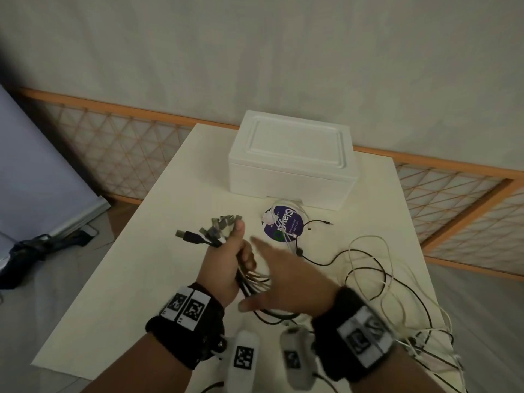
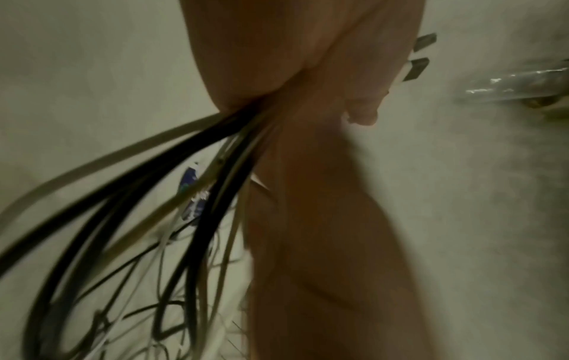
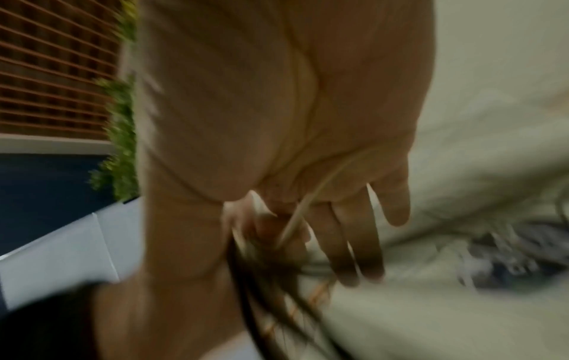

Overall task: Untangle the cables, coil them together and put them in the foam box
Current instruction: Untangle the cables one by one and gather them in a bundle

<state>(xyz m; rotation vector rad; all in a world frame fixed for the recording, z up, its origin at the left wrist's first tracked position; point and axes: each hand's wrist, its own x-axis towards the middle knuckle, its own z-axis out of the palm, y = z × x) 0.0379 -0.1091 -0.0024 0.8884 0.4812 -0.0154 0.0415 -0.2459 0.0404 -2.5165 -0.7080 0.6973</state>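
Note:
My left hand [image 1: 231, 260] grips a bundle of black and white cables [image 1: 249, 282] near their plug ends [image 1: 215, 226], which fan out up and to the left. The cables [image 2: 147, 194] trail from the fist in the left wrist view. My right hand [image 1: 286, 275] hovers just right of the bundle with fingers spread and straight; a thin white cable [image 3: 303, 207] runs across its palm. Loose cable loops [image 1: 377, 273] sprawl over the table's right side. The white foam box [image 1: 292, 158] stands at the table's far end with its lid on.
A round purple-labelled disc [image 1: 283, 225] with a white cable on it lies in front of the box. The white table [image 1: 136, 265] has bare room on its left. A wooden lattice screen [image 1: 119, 148] runs behind. Dark items lie on the floor at left.

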